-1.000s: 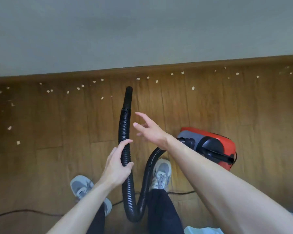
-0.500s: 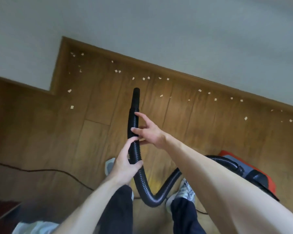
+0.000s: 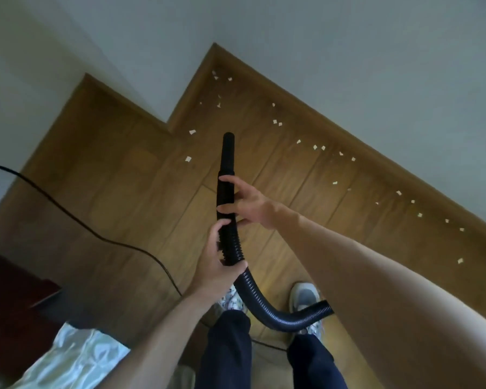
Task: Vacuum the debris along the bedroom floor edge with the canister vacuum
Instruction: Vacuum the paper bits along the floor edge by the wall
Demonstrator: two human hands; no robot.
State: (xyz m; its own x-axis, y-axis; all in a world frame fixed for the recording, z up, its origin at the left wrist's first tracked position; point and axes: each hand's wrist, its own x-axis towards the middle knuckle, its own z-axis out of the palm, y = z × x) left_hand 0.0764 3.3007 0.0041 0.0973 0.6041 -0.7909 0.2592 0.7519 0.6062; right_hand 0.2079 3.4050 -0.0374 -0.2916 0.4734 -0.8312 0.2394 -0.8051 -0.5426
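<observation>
A black ribbed vacuum hose (image 3: 264, 301) curves up from behind my right arm to a smooth black nozzle (image 3: 227, 155) held above the wooden floor. My left hand (image 3: 219, 265) grips the ribbed part of the hose. Just above it, my right hand (image 3: 247, 203) wraps its fingers around the smooth tube below the nozzle. Small pale debris scraps (image 3: 319, 148) lie scattered along the baseboard, from the inner corner down to the right. The nozzle tip points toward that corner and hangs clear of the scraps. The canister is out of sight.
A black power cord (image 3: 96, 234) snakes across the floor on the left. The wall (image 3: 348, 66) steps inward at a corner ahead. Dark red furniture (image 3: 9, 284) and pale bedding (image 3: 76, 357) sit at the lower left. My shoes (image 3: 303, 299) stand under the hose.
My right hand has closed on the tube above my left hand. My view has swung left toward the wall corner, and the red canister has dropped out of view.
</observation>
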